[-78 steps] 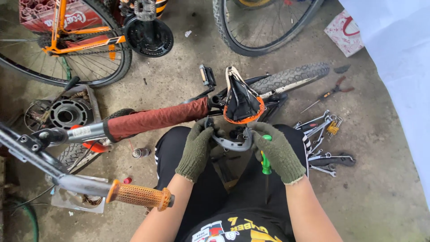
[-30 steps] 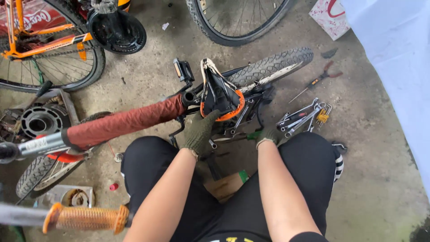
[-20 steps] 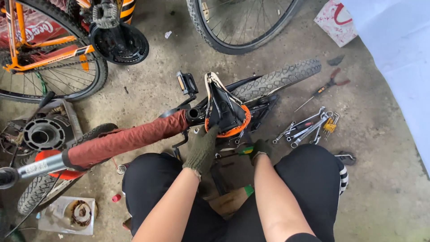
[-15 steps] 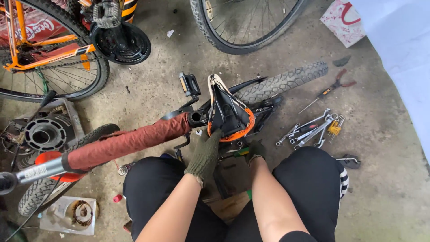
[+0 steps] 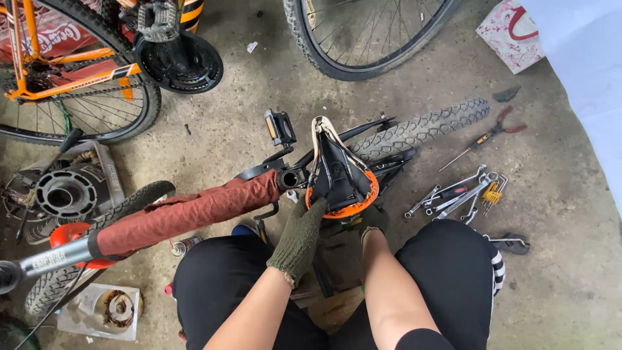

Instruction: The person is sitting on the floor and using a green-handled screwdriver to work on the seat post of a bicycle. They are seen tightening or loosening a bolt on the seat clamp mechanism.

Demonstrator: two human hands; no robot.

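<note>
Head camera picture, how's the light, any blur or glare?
Head view: soft, even daylight with faint shadows; sharp on the gloved left hand and upturned saddle; the white sheet at top right is washed out; edges bend slightly from the wide lens.

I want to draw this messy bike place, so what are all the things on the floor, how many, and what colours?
bicycle saddle: one, black with orange rim, upside down, centre
frame tube wrapped in cloth: one, reddish brown, left of saddle
pedal: one, black, above saddle
orange bicycle: one, top left
bicycle wheel: one, black tyre, top centre
wrenches: several, silver, right of saddle
pliers: one, red handles, right
left hand: green glove, on saddle's rim
right hand: green glove, below saddle
</note>
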